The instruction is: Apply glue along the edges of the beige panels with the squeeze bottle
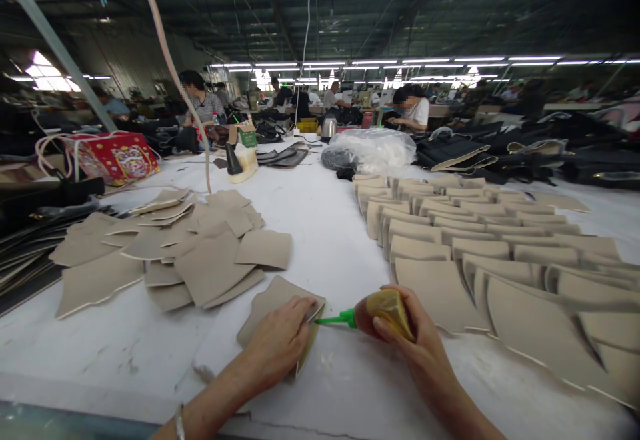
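Note:
My right hand [413, 323] is wrapped round a squeeze bottle [383, 312] of amber liquid, tipped on its side. Its long green nozzle [335, 319] points left and meets the edge of a beige panel [277, 293]. That panel lies on the white table in front of me, and a yellowish strip shows along its right edge. My left hand [287, 340] grips the panel near this edge, fingers closed together on it; the thumb is mostly hidden. To the left is a loose heap of similar beige panels [207, 260]. On the right, overlapping rows of beige panels [425, 280] cover the table.
A clear plastic bag [373, 148] and a pale container with a dark cone [243, 161] stand farther back. A red bag [113, 157] sits at the left. A cord [173, 67] hangs down near the left heap. Dark pieces lie along both sides; people work beyond.

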Tool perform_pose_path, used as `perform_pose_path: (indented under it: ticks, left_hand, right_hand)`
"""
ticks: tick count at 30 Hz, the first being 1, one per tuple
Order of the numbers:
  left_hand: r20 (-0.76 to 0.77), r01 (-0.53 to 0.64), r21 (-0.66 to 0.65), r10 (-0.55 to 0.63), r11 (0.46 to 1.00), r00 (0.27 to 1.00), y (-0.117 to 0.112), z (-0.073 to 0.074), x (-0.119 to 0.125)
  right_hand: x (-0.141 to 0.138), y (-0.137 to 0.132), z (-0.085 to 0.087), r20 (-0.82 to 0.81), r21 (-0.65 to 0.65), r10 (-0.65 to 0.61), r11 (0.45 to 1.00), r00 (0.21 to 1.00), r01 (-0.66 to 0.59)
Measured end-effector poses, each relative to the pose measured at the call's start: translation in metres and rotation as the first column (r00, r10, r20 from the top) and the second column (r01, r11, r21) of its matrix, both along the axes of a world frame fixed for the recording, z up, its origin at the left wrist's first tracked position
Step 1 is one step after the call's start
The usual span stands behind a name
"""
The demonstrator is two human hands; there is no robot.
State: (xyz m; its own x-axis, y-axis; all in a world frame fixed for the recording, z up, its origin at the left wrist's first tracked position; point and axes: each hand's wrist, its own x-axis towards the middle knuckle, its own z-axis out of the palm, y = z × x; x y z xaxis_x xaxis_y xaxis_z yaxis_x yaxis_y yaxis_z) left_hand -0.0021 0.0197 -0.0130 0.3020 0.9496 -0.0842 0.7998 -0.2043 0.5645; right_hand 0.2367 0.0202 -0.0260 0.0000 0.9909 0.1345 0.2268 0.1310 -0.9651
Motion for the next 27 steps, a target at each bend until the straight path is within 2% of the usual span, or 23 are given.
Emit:
perform_pose_path:
  ticks: [3,7,12,16,20,23,27]
  left_hand:
    - [0.015,-0.005,-0.011,0.005,1.000,1.000,0.000,0.002,0.000]
    - [0.023,-0.012,-0.026,0.013,1.000,1.000,0.000,0.006,0.000]
    - [0.000,-0.010,-0.016,0.010,1.000,1.000,-0.001,0.003,0.001]
    - [-0.006,-0.020,-0.018,0.019,1.000,1.000,-0.001,0.001,0.001]
    - [-0.006,-0.023,-0.010,0.023,1.000,1.000,-0.001,0.001,0.000]
    - [-0.004,-0.026,-0.010,0.026,1.000,1.000,-0.002,0.001,0.001]
    - [0.009,-0.032,-0.021,0.033,0.999,0.999,-0.002,0.004,0.002]
  right_hand:
    - [-0.006,-0.010,0.002,-0.068,-0.057,0.007,0.998,0.998,-0.011]
    - [-0.014,-0.031,0.002,-0.079,-0.089,-0.048,0.995,0.996,0.041]
    - [-0.020,-0.054,-0.001,-0.145,-0.168,-0.049,0.986,0.988,0.025]
    - [-0.022,-0.054,0.003,-0.151,-0.191,-0.130,0.976,0.980,0.100]
    - [-0.023,-0.047,0.008,-0.130,-0.133,-0.199,0.974,0.971,0.181]
    - [-0.025,-0.048,0.007,-0.128,-0.119,-0.200,0.975,0.971,0.185]
    - [-0.025,-0.055,0.002,-0.177,-0.167,-0.171,0.976,0.969,0.141]
